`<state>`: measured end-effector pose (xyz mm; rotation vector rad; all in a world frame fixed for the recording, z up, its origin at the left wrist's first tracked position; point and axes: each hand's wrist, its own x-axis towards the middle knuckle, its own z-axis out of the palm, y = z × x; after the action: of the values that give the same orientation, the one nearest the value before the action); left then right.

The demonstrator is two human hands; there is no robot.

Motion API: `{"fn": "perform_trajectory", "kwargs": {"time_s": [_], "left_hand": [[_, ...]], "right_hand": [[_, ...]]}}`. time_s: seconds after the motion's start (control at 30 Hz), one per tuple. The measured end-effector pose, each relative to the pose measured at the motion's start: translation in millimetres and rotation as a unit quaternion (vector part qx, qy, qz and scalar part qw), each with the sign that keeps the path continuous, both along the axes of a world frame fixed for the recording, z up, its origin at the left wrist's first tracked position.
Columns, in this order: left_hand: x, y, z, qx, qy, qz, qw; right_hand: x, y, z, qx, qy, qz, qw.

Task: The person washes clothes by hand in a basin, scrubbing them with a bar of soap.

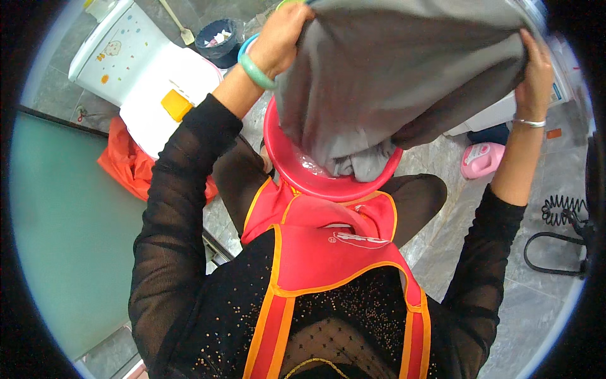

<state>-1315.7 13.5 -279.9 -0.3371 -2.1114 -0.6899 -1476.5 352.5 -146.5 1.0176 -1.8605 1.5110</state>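
A large grey cloth point(378, 71) hangs stretched between my two raised hands. My left hand point(284, 40), with a green bangle point(256, 72) at the wrist, grips its left upper edge. Over on the right side, my right hand point(536, 76) pinches the other edge between thumb and fingers; a silver bracelet point(531, 123) sits on that wrist. The cloth's lower part drops into a red plastic basin point(326, 190) between my knees, where a bunched end rests inside the front rim. Some water or suds shows in the basin; the cloth hides its far side.
To the left stands a white toilet point(163, 71) with a yellow object point(176, 105) on it, beside a red plastic bag point(125, 158). A waste bin point(218, 40) is behind. On the right, a pink detergent bottle point(482, 160) lies on the tiled floor, near a black coiled cord point(563, 210).
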Motion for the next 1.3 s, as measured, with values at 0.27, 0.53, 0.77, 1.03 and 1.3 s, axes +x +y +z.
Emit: {"fn": "perform_trajectory", "kwargs": {"time_s": [0.27,0.53,0.77,1.03,1.3], "left_hand": [[3.8,-33.4,-105.6,0.294,-0.427,0.097,0.85],[4.9,61.3,-17.1,0.115,-0.379,-0.21,0.894],[39.9,-19.5,-92.4,0.127,-0.429,0.005,0.894],[29.1,17.7,-120.0,0.067,-0.464,-0.08,0.879],[27.1,138.6,-182.6,-0.036,-0.523,-0.248,0.815]], "right_hand": [[34.3,-74.9,-76.3,0.236,-0.063,0.176,0.954],[65.3,-148.1,-163.7,0.365,-0.177,0.434,0.805],[21.2,-65.4,-281.0,0.477,-0.236,0.349,0.772],[55.8,-21.8,-331.3,0.656,-0.051,0.103,0.746],[140.6,-11.7,-315.8,0.409,-0.102,0.144,0.895]]}}
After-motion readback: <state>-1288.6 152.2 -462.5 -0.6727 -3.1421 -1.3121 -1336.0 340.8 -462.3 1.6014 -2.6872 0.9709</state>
